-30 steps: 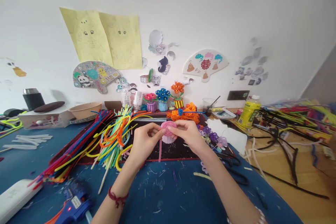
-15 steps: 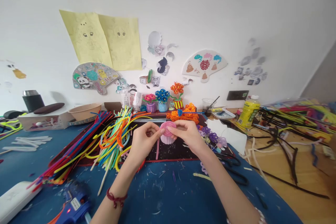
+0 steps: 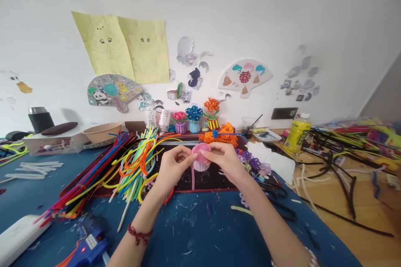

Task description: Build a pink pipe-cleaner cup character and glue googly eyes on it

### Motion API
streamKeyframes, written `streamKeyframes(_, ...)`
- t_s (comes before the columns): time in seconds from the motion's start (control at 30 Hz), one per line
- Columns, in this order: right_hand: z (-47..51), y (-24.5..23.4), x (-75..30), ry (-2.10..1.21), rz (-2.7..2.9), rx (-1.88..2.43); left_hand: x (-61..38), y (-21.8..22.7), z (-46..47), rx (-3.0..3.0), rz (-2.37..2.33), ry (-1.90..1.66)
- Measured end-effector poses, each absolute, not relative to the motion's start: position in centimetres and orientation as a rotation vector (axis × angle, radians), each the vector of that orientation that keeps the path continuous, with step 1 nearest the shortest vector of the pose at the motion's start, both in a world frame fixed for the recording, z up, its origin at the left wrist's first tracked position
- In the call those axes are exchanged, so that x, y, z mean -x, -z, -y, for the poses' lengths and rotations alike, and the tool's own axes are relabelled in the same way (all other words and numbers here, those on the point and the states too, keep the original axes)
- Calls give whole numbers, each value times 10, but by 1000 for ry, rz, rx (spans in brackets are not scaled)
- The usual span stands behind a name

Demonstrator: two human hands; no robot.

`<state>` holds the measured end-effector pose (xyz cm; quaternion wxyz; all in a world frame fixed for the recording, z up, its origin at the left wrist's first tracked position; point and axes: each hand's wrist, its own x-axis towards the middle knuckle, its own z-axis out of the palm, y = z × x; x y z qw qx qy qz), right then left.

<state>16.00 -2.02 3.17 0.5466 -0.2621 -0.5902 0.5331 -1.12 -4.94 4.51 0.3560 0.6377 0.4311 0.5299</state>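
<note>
Between my two hands is a pink pipe-cleaner coil (image 3: 200, 149), wound into a flat round spiral. My left hand (image 3: 180, 164) pinches its left edge between thumb and fingers. On the right edge, my right hand (image 3: 224, 158) presses with its thumb, the fingers behind it. A loose pink pipe-cleaner end (image 3: 193, 178) hangs down below the left thumb. Just under the coil shows a pale pink ribbed pot (image 3: 201, 166); whether the coil touches it I cannot tell.
Bundles of coloured pipe cleaners (image 3: 138, 167) lie left on a dark tray. A blue glue gun (image 3: 89, 244) with a lit red light is at the front left. Small potted pipe-cleaner flowers (image 3: 194, 114) stand behind. Purple flowers (image 3: 250, 160) and a yellow bottle (image 3: 297, 133) are right.
The loose pink end has swung slightly to the right and hangs straighter. Both hands keep nearly the same hold on the coil.
</note>
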Motion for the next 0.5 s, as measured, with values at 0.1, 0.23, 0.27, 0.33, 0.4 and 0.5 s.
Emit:
streamKeyframes(0.1, 20, -31, -160, -1268, 1391, 620, 11, -45, 49, -1640, -1108, -1365)
streamKeyframes(0.23, 19, -29, -161, -1286, 1448, 640, 13, -45, 49, -1657, -1126, -1353)
streamKeyframes(0.27, 18, -28, -161, -1268, 1478, 653, 13, -45, 49, -1665, -1133, -1345)
streamKeyframes(0.33, 16, -28, -163, -1164, 1528, 697, 14, -44, 49, -1687, -1147, -1324)
streamKeyframes(0.4, 15, -27, -164, -987, 1560, 746, 16, -44, 48, -1714, -1164, -1307)
streamKeyframes(0.5, 13, -27, -167, -760, 1598, 774, 19, -44, 47, -1767, -1196, -1282)
